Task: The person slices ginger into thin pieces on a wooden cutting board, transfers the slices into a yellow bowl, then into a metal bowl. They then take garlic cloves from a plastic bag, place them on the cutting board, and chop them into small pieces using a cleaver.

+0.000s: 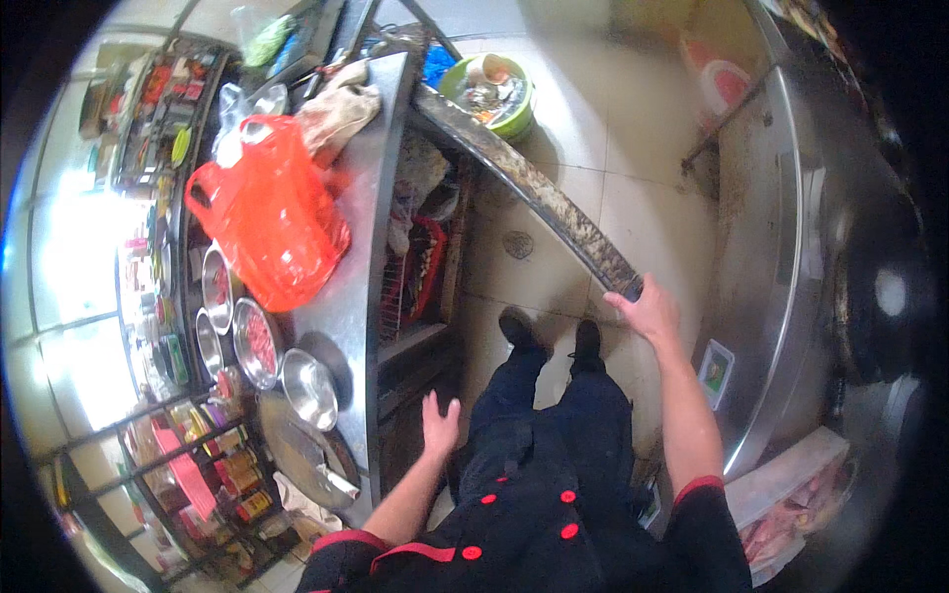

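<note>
My right hand grips the free end of a cabinet door, swung out from the stainless steel counter. The door's top edge is stained and grimy. Fingers apart and holding nothing, my left hand is beside the counter's dark lower front. Behind the door, the open cabinet compartment shows a wire rack and a red container, its contents partly hidden by the counter top. A red plastic bag lies on that top, near metal bowls, one with pinkish meat and one bare steel bowl.
A green bin with waste stands on the tiled floor past the door. On the counter, a cleaver rests on a round chopping board. Another steel counter runs along my right, with a box of meat near its end.
</note>
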A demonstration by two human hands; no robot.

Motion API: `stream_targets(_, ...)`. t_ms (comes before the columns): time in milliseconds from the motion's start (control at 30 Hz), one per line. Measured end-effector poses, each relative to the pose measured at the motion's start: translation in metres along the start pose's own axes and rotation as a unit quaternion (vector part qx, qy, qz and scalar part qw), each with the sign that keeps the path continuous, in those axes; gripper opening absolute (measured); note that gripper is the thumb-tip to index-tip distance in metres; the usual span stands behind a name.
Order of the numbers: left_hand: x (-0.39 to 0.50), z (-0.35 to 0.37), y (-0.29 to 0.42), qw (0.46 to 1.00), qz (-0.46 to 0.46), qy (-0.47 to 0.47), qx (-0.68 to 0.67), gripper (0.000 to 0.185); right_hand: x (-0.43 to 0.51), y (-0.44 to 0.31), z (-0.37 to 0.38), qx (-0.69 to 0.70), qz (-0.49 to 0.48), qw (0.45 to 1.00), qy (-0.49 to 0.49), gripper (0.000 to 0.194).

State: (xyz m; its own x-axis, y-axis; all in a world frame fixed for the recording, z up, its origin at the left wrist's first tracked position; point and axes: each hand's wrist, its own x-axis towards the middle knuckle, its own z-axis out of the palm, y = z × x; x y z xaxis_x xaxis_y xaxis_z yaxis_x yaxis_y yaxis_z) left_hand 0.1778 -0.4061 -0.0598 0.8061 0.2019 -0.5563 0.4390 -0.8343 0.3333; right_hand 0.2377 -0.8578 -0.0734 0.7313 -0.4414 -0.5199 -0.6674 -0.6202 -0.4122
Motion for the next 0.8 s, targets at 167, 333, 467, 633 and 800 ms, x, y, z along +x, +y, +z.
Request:
stream_targets(167, 0.140, -0.001, 0.069, 0.995, 0.056, -0.077, 0.025, 0.071, 0.032, 0.016, -0.034, 0.011, -0.040, 0.991, 0.123, 0.081)
stream_targets(333, 0.303, 0.013, 0.129, 0.997, 0.034, -0.033, 0.060, 0.064, 0.063, 0.023, -0.048, 0.029, -0.035, 0.986, 0.162, 0.077)
stream_targets(467, 0.369, 0.017, 0.136, 0.996, -0.033, 0.085, -0.001, 0.064, 0.080, 0.026, -0.054, 0.046, -0.045, 0.981, 0.184, 0.073)
stream_targets(633, 0.434, 0.034, 0.154, 0.954, 0.006, 0.247, 0.171, 0.075, 0.091, 0.028, -0.055, 0.025, -0.047, 0.982, 0.181, 0.073)
stream_targets(800, 0.550, 0.050, 0.136, 0.899, -0.012, 0.293, 0.325, 0.068, 0.099, 0.032, -0.055, 0.023, -0.054, 0.981, 0.187, 0.076)
